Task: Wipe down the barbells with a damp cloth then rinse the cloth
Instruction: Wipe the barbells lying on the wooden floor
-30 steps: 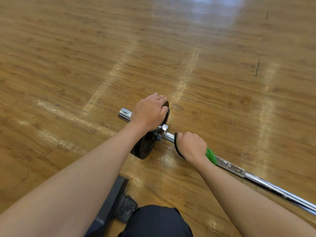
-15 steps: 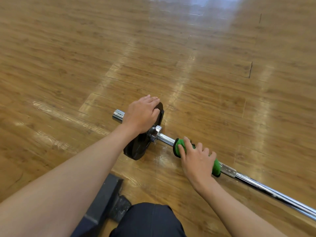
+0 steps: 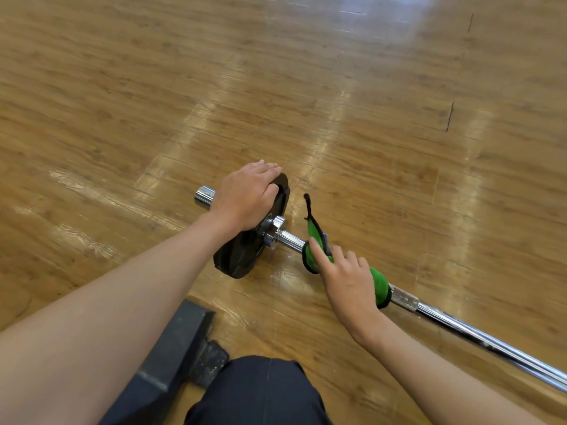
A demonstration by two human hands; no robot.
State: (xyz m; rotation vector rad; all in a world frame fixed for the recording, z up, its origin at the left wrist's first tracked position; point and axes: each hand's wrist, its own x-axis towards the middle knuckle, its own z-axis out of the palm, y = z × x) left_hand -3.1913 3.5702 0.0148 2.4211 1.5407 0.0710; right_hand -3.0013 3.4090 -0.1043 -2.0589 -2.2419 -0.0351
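Note:
A chrome barbell [image 3: 478, 334] lies on the wooden floor, running from the centre to the lower right. A black weight plate [image 3: 245, 250] sits near its left end. My left hand [image 3: 245, 197] rests on top of the plate and grips its rim. A green cloth with black edging [image 3: 379, 285] is wrapped around the bar just right of the plate collar. My right hand [image 3: 346, 277] presses on this cloth, index finger stretched out. One corner of the cloth [image 3: 311, 222] sticks up, loose.
A dark grey metal foot of some equipment [image 3: 178, 342] lies on the floor by my knee [image 3: 260, 391], close to the plate. Bare wooden floor [image 3: 337, 87] stretches out beyond the bar.
My right hand slid right along the bar with the cloth, from against the collar, then loosened from a fist. A corner of the cloth has flipped up. My left hand stayed on the plate.

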